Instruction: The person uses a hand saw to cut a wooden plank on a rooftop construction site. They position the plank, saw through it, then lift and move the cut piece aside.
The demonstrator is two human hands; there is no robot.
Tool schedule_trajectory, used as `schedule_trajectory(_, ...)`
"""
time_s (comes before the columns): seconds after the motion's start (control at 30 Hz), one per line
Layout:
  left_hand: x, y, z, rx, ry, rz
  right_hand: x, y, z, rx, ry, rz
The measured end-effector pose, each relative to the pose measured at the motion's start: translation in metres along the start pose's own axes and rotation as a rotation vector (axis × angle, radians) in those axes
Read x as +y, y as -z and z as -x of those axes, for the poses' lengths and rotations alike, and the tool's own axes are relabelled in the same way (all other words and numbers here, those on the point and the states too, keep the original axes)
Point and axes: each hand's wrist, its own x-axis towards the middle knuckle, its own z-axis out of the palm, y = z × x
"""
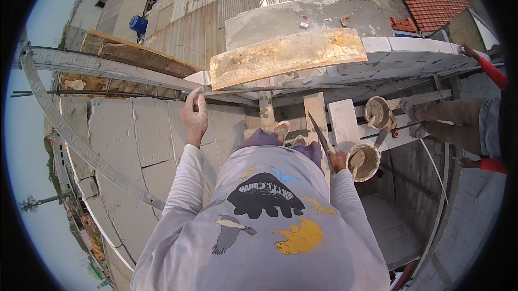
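Head view: I see the right hand [337,160] gripping a long-bladed tool [319,131] beside the bucket [372,171]. It looks stiff; hold the near end. Left hand [195,120] is curled; I can't tell its grip.

Pale planks [403,139] form a narrow platform carrying the far bucket [369,106], its inside smeared with grey. Just left of the far bucket lies a white slab [344,120], and beyond that slab, farther left, a wooden board [316,103]. A small orange-and-black item [395,134] sits to the far bucket's lower right; a co-worker's feet [420,129] rest farther right of it.
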Motion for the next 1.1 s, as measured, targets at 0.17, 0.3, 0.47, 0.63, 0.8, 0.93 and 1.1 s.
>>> schedule_trajectory(0.17,-0.139,-0.075,0.073,-0.437,0.268,0.039,-0.013,0.017,0.042,-0.091,-0.159,0.073)
schedule_trajectory(0.3,-0.215,-0.094,0.112,-0.667,0.288,-0.126,-0.036,0.024,0.078,-0.041,-0.258,0.051)
schedule_trajectory(0.47,-0.122,-0.109,0.043,-0.515,-0.222,-0.159,-0.038,0.035,0.107,0.002,-0.367,0.065)
schedule_trajectory(0.63,-0.06,-0.139,-0.067,-0.502,-0.557,-0.232,-0.021,0.022,0.11,0.066,-0.295,0.132)
schedule_trajectory(0.8,-0.077,-0.156,-0.131,-0.548,-0.661,-0.386,-0.076,0.005,0.125,0.15,-0.364,-0.054)
schedule_trajectory(0.93,-0.104,-0.187,-0.132,-0.82,-0.609,-0.31,-0.065,-0.031,0.172,0.211,-0.45,-0.2)
schedule_trajectory(1.1,-0.121,-0.193,-0.124,-0.703,-0.639,-0.252,-0.07,-0.075,0.197,0.214,-0.585,-0.196)
